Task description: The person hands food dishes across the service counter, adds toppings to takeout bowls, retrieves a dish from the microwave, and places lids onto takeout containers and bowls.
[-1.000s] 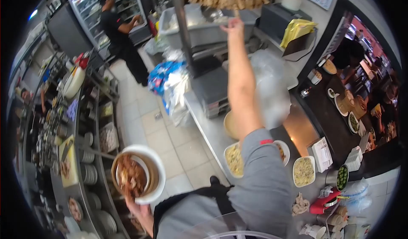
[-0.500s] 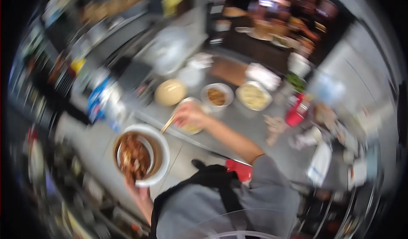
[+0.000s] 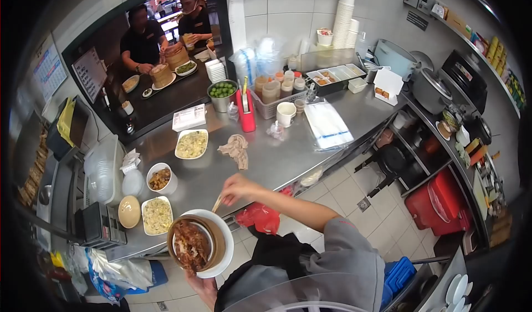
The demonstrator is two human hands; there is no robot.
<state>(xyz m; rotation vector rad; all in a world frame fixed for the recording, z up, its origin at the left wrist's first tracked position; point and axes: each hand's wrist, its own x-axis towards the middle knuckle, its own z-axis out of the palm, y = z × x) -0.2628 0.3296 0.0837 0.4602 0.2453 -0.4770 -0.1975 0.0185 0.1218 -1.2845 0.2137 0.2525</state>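
My left hand (image 3: 204,287) holds a white plate (image 3: 230,251) from below, mostly hidden under it. A tilted bamboo steamer (image 3: 220,235) rests on this plate, with reddish-brown braised pieces (image 3: 190,244) in a pale bowl inside. Closed around thin wooden chopsticks (image 3: 216,204) is my right hand (image 3: 239,189), above the counter's front edge and apart from the steamer. Close by on the counter are a square bowl of fried rice (image 3: 157,216), a round tub of brown chunks (image 3: 160,179) and a second bowl of fried rice (image 3: 192,144).
A crumpled cloth (image 3: 235,150) lies on the steel counter (image 3: 260,165). A bowl of green limes (image 3: 221,93), a red holder (image 3: 245,109), a sauce basket (image 3: 277,104) and plastic bags (image 3: 327,124) stand behind. Two people work beyond the window. A red bag (image 3: 260,217) hangs below the edge.
The view has swung toward the right side of the counter and sharpened. My left hand still carries the plate and steamer; my right hand still grips the chopsticks.
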